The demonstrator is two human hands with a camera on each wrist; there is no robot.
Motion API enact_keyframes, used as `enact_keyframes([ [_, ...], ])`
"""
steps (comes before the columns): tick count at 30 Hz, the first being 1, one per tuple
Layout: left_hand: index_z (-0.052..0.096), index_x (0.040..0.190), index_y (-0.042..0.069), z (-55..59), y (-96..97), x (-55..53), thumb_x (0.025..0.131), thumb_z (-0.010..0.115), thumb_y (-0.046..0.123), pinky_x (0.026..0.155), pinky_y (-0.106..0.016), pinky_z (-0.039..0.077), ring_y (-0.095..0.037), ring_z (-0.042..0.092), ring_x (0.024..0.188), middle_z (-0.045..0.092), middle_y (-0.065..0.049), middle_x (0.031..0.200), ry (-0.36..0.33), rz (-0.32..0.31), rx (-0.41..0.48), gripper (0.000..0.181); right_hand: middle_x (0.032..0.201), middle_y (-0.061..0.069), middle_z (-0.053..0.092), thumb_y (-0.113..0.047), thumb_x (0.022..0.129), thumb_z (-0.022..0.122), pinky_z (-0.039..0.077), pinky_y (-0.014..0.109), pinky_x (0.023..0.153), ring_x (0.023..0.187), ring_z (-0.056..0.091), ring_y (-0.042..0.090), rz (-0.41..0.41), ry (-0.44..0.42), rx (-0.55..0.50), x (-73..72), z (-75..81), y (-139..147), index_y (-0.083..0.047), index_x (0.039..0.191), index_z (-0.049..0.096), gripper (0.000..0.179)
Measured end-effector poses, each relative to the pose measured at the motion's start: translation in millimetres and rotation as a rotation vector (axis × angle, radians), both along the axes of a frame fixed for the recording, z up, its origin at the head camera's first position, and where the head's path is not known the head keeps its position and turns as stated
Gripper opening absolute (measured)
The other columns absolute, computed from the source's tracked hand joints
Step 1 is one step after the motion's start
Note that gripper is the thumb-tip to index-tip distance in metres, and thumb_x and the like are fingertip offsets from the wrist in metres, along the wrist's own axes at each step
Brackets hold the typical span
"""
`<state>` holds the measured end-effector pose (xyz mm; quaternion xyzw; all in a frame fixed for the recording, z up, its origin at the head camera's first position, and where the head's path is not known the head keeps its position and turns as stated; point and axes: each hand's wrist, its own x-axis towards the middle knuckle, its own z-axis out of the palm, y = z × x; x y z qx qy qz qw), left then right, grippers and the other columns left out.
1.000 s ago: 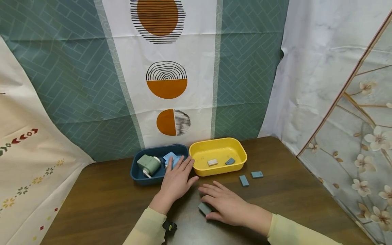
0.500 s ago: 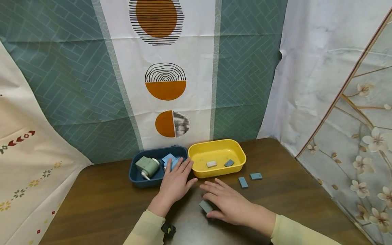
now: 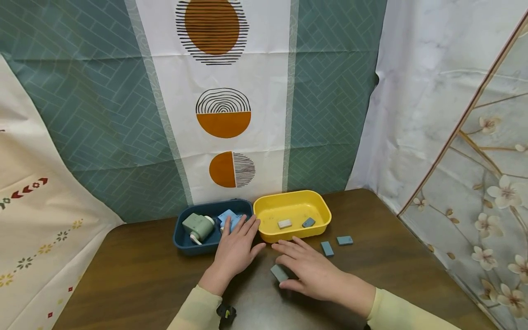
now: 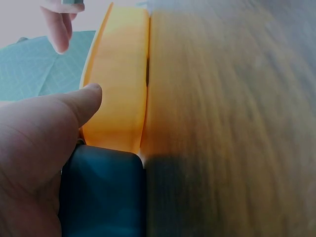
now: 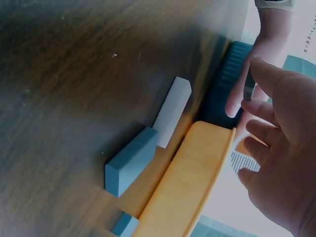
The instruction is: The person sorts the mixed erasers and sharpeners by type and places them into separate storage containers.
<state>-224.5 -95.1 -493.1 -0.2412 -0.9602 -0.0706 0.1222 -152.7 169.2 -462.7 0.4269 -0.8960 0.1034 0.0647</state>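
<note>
My right hand [image 3: 313, 272] pinches a small grey-green rectangular block [image 3: 279, 273] between thumb and index finger, above the table in front of the yellow tray [image 3: 268, 234]. In the right wrist view the held block [image 5: 249, 86] appears edge-on. My left hand [image 3: 235, 254] reaches over the front rim of the dark blue tray [image 3: 194, 250], fingers extended beside a light blue item [image 3: 228, 215]. Whether its fingertips touch that item cannot be told. A green bottle-like item [image 3: 199, 227] lies in the same tray. A whitish block [image 3: 284, 223] and a blue-grey block [image 3: 308, 222] lie in the yellow tray.
Two blue-grey blocks [image 3: 327, 248] lie on the wooden table [image 3: 136, 270] right of the yellow tray. The right wrist view shows a pale block [image 5: 173, 111] on the table, hidden from the head view. Patterned cloth [image 3: 321, 114] hangs behind the trays.
My right hand has moved slightly forward, still holding the grey-green block, with its thumb shifting along it. My left hand stays in place at the blue tray.
</note>
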Motion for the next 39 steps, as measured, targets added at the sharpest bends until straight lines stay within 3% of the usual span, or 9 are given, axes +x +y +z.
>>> enact_keyframes([
  [10, 0.048, 0.169, 0.015, -0.3, 0.2, -0.7, 0.108, 0.067, 0.056, 0.133, -0.069, 0.004, -0.033, 0.034, 0.164, 0.041, -0.005, 0.176, 0.000, 0.004, -0.009, 0.076, 0.170, 0.006, 0.049, -0.042, 0.104, 0.079, 0.022, 0.055, 0.134, 0.161, 0.040, 0.026, -0.054, -0.027, -0.035, -3.6, 7.9, 4.1, -0.013, 0.137, 0.070, 0.044],
  [33, 0.047, 0.170, 0.016, 0.2, 0.7, 1.0, 0.108, 0.066, 0.056, 0.133, -0.068, 0.000, -0.032, 0.031, 0.165, 0.038, -0.003, 0.178, -0.032, 0.019, 0.004, 0.076, 0.161, 0.015, 0.057, -0.041, 0.100, 0.084, 0.028, 0.063, 0.130, 0.155, 0.048, 0.038, -0.134, 0.103, -0.126, -32.7, 23.6, 29.1, -0.007, 0.127, 0.073, 0.045],
  [39, 0.047, 0.170, 0.016, 0.8, 0.3, 0.9, 0.109, 0.066, 0.056, 0.133, -0.068, 0.000, -0.032, 0.031, 0.165, 0.037, -0.003, 0.178, -0.043, 0.017, 0.007, 0.075, 0.162, 0.016, 0.057, -0.038, 0.099, 0.085, 0.027, 0.061, 0.131, 0.155, 0.047, 0.038, -0.188, 0.097, -0.142, -41.8, 28.7, 31.7, -0.005, 0.126, 0.073, 0.045],
])
